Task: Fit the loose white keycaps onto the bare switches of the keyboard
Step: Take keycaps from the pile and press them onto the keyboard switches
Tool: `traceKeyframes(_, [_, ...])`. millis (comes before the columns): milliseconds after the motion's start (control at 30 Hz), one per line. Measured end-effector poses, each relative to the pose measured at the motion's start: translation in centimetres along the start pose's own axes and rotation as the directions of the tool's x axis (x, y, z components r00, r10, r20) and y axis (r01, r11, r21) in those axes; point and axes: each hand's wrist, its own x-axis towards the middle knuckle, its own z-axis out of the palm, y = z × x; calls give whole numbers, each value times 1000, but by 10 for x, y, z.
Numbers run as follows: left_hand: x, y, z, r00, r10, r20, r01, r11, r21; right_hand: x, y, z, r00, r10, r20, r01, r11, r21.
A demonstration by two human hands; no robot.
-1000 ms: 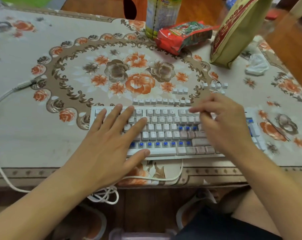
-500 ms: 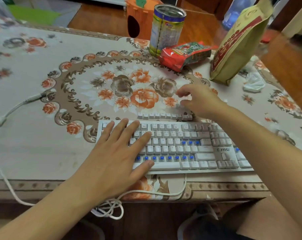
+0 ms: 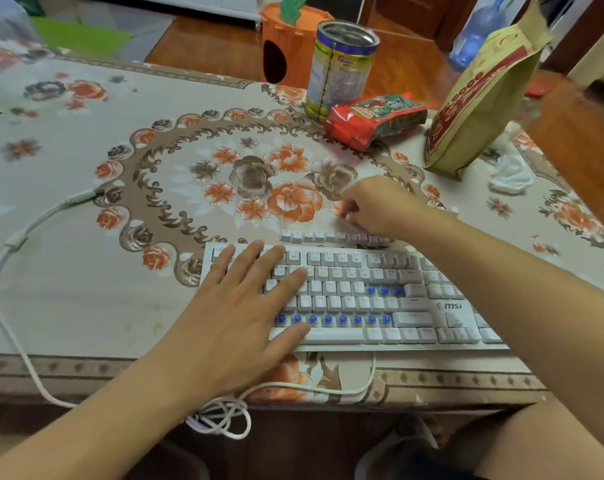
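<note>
A white cable (image 3: 314,388) is drooping over the table's near edge and coiling below it. Just beyond, the keyboard (image 3: 415,308) is lying flat on the flowered tablecloth (image 3: 68,299), with a row of bare blue switches (image 3: 342,320) showing above the space bar and three more (image 3: 383,291) sitting two rows up. The left hand (image 3: 238,313) is resting palm down on the keyboard's left part, fingers straight and spread, thumb lying on the space bar. Behind the keyboard's far edge, a line of loose keycaps (image 3: 314,235) is sitting on the cloth, close to the board but apart from it. The right hand (image 3: 380,206) is hovering just past that line, fingers curled downward with the tips gathered at the cloth; whether they are pinching a keycap I cannot tell. Farther back, a red packet (image 3: 373,117) is lying beside a tall tin (image 3: 342,67), and a tan bag (image 3: 480,95) is standing to the right. An orange carrot-shaped box (image 3: 286,46) is standing on the floor past the table.
</note>
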Motion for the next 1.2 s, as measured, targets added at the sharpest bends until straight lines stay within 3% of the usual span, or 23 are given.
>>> traceKeyframes(100, [0,1,1,1000,-9,0,9,1000,-1,-14,-15,-15,983,-91,-157,102,993,62])
traceKeyframes(200, [-2,0,3,1000,-8,-5,8,1000,2,-54,-24,-29,958,-62,-280,137,957,256])
traceKeyframes(400, [0,3,3,1000,-13,8,13,1000,9,-143,-7,7,968,-25,-252,148,864,481])
traceKeyframes(533, [1,6,-1,1000,-30,7,30,999,-18,-157,-2,29,931,78,-355,129,843,522])
traceKeyframes(633, [2,7,-2,999,-45,9,46,998,-38,-153,-5,28,938,113,-327,103,811,576])
traceKeyframes(967, [2,3,-2,999,-32,-21,30,998,-50,-156,-13,36,925,-68,-375,218,901,374])
traceKeyframes(1200, [2,3,0,999,-27,-29,26,999,-42,-154,-20,40,914,-90,-396,218,932,291])
